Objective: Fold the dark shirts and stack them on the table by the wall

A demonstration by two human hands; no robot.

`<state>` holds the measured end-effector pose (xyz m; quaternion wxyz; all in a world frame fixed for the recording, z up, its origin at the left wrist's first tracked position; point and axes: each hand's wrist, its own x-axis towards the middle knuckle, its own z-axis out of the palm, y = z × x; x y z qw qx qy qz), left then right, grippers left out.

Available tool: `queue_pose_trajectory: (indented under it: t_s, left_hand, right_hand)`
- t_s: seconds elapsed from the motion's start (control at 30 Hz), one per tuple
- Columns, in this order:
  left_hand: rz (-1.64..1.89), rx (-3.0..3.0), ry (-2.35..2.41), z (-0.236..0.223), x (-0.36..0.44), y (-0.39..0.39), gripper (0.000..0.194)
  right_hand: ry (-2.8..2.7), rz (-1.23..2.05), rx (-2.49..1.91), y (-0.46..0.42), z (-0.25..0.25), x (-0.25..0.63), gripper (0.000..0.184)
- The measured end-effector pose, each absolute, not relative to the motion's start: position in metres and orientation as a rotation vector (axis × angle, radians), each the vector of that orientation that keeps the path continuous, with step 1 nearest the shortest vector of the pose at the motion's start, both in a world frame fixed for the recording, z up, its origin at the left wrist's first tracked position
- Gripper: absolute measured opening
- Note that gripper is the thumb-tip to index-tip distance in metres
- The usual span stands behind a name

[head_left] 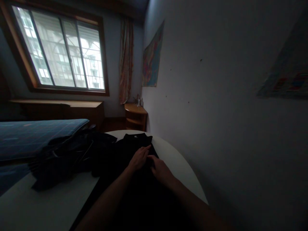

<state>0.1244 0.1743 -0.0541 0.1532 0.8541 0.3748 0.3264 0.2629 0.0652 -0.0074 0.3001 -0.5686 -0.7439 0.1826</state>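
Observation:
A black garment (134,144) lies spread on a round white table (178,160) in a dim room. My left hand (139,158) rests on the garment with its fingers stretched toward the collar end. My right hand (160,170) lies beside it, fingertips touching the left hand, fingers curled onto the dark cloth. Whether either hand pinches the fabric is too dark to make out. Both forearms reach in from the bottom edge.
A heap of dark clothes with hangers (64,157) lies on the table's left side. A bed with a blue cover (36,134) stands to the left. A white wall (216,112) is close on the right, a wooden corner shelf (135,116) and a window (62,51) beyond.

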Motion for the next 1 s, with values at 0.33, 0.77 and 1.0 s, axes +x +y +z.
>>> queue_pose_trajectory:
  t_s: [0.33,0.77,1.0]
  left_hand:
    - [0.92,2.431,1.196,-0.061,0.128,0.177,0.047]
    - [0.924,2.273,1.076,-0.063,0.128,0.192,0.072]
    - [1.007,2.159,0.979,-0.065,0.12,0.193,0.079]
  right_hand:
    - [-2.263,0.338,-2.187,0.004,0.029,0.286,0.035]
    - [-2.171,0.658,-1.923,-0.023,0.053,0.276,0.028]
    - [-2.31,0.94,-1.688,-0.037,0.04,0.251,0.079]
